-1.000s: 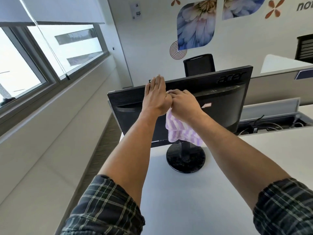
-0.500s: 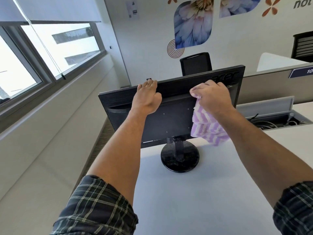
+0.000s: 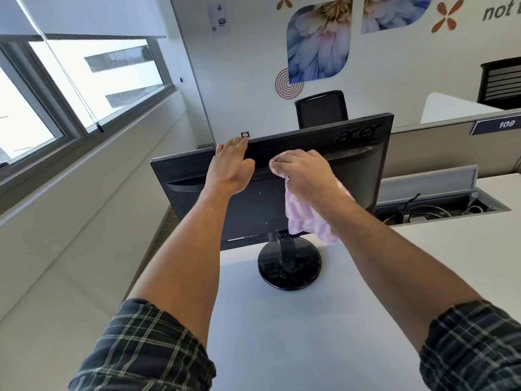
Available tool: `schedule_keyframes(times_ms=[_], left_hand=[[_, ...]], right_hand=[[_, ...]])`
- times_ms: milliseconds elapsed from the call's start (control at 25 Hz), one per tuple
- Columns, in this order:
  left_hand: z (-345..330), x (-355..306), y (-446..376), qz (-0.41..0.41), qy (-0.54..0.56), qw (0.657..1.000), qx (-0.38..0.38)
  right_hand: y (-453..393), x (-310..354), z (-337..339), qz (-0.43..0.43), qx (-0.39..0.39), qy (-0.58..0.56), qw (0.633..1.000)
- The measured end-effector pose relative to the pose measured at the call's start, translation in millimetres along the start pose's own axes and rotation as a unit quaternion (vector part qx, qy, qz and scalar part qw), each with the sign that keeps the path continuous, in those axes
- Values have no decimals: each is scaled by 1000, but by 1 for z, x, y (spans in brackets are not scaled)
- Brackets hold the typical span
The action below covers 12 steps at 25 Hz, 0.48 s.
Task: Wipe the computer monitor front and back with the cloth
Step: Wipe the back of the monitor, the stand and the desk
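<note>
Two-handed job, judged best done with left hand [image 3: 229, 167] laid flat, unclenched, steadying the monitor [image 3: 355, 176] by its top edge on the counter [image 3: 282, 334], right hand [image 3: 306, 173] gripping the cloth [image 3: 304, 218] pressed firmly, evenly against its back.

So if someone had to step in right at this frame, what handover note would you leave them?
Left hand: flat on the monitor's top edge, bracing it, holding nothing.
Right hand: gripping the purple striped cloth, pressed against the upper back panel near the middle; the rest of the cloth hangs down toward the stand.
Monitor: on the white desk with its back toward the person.
Done: cannot tell how much of the back is wiped; dusty smears show near the upper right corner.
Left: finish the back; the front is out of view, so check and wipe it.
</note>
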<state>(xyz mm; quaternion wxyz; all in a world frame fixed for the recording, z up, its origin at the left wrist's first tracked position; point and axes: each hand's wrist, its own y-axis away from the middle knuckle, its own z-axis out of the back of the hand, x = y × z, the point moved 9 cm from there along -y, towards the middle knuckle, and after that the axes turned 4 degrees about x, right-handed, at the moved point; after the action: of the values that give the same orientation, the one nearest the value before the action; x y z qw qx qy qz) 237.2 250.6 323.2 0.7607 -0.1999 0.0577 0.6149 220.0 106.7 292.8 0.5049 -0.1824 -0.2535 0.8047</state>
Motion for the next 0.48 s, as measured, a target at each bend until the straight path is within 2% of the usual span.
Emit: schedule_keyframes(times_ms=[240,480], left_hand=[[1,7,-1,2,54,999,-1],[0,10,-3,3,83,997,-5]], right_hand=[[20,-64,20,-56,-66,41,995],[55,-143,32,-143,-89,70,983]])
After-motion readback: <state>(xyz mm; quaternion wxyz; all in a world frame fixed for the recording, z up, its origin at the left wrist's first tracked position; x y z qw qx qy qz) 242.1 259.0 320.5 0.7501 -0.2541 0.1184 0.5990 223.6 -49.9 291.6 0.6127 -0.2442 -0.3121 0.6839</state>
